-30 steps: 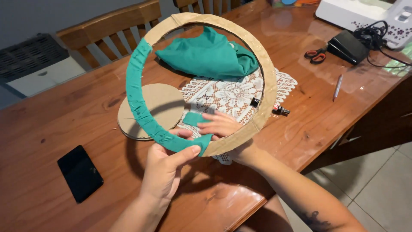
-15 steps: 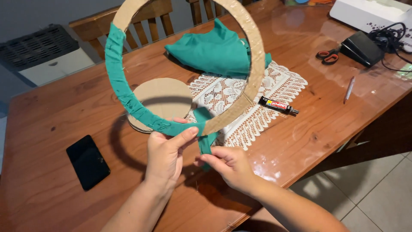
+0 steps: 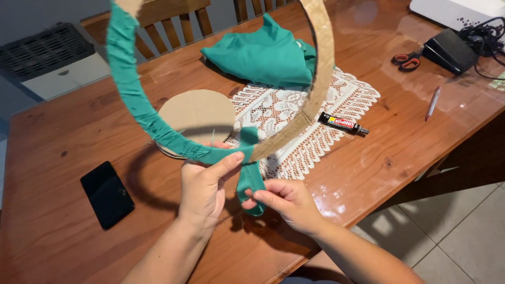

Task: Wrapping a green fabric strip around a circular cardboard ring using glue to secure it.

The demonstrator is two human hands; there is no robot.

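- Head view, looking down on a wooden table (image 3: 79, 126).
- Left hand (image 3: 202, 186), lower centre of frame: closed on the bottom of a cardboard ring (image 3: 321, 79), thumb laid along the wrapped part, fingers behind it.
- Ring stands upright above the table, filling the upper centre of the frame; its top runs out of frame. Left arc and bottom are wound in green strip (image 3: 129, 89); right arc is bare cardboard.
- Right hand (image 3: 289, 202), just right of the left one: fingertips pinch the loose end of the strip, which hangs down from the ring's lowest point to the pinch.
- The two hands are near each other, not touching.
- Behind the ring, centre: a cardboard disc (image 3: 197, 113) flat on the table, its right edge touching a white lace mat (image 3: 336, 105).
- Upper centre: a bunched green cloth (image 3: 258, 55), lying partly on the mat's far edge.
- A black glue tube (image 3: 342, 123) lies on the mat's right part, seen just right of the ring's bare arc.
- Lower left: a black phone (image 3: 107, 194), face up, well apart from the hands.
- Right side: a pen (image 3: 432, 103); above it scissors (image 3: 406, 59) with orange handles, beside a black pedal (image 3: 447, 50) with cable.
- Upper right corner: part of a white machine (image 3: 452, 10).
- Top edge: chair backs (image 3: 168, 26) against the far side of the table.
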